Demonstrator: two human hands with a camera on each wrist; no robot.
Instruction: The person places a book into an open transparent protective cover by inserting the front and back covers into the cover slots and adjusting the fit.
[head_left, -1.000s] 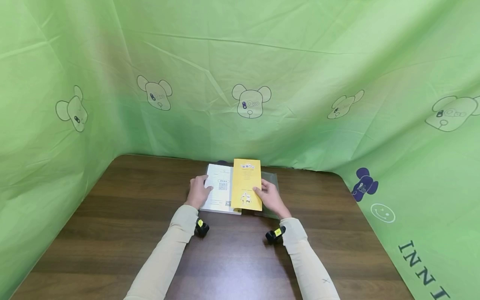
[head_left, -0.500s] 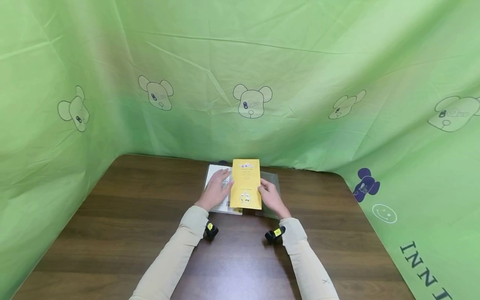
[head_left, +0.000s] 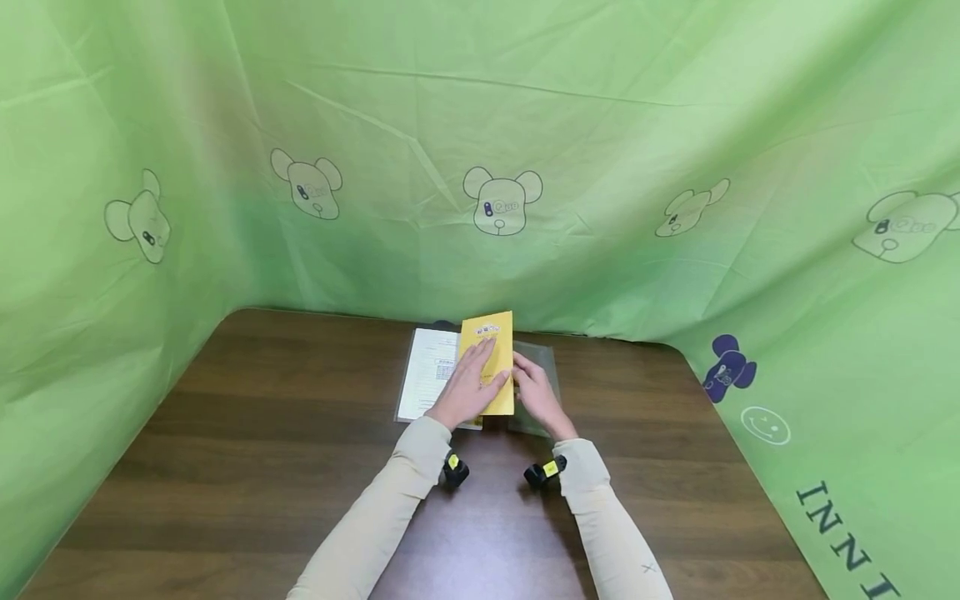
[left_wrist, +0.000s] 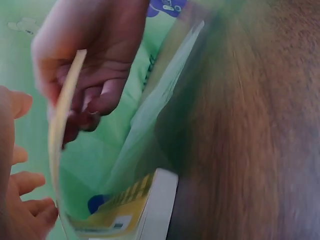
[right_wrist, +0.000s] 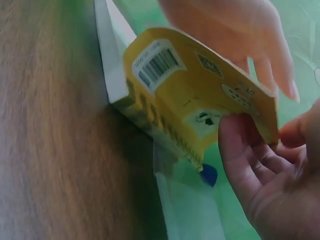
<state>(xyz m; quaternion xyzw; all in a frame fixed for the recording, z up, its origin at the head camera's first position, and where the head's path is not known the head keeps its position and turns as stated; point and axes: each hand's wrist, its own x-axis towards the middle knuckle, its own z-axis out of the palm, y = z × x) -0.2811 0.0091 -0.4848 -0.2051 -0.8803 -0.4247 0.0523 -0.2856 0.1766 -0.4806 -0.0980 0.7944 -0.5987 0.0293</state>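
A book with a white page [head_left: 426, 367] showing lies at the table's far edge. Its yellow cover [head_left: 486, 327] is lifted up, with a barcode label [right_wrist: 157, 65] on the side seen in the right wrist view. My left hand [head_left: 468, 387] rests on the cover's upper face with fingers extended. My right hand [head_left: 537, 396] pinches the cover's free right edge, fingers on the underside and thumb at the edge. A clear plastic flap [head_left: 546, 367] extends to the right beneath my right hand. The book's spine side is partly hidden.
The brown wooden table [head_left: 637, 483] reaches toward me and to both sides. A green cloth [head_left: 412, 267] printed with bear heads hangs right behind the table's far edge and along the sides.
My left hand has moved right from the white page onto the yellow cover. The cover has tilted and shifted slightly left. My right hand has stayed near its right edge.
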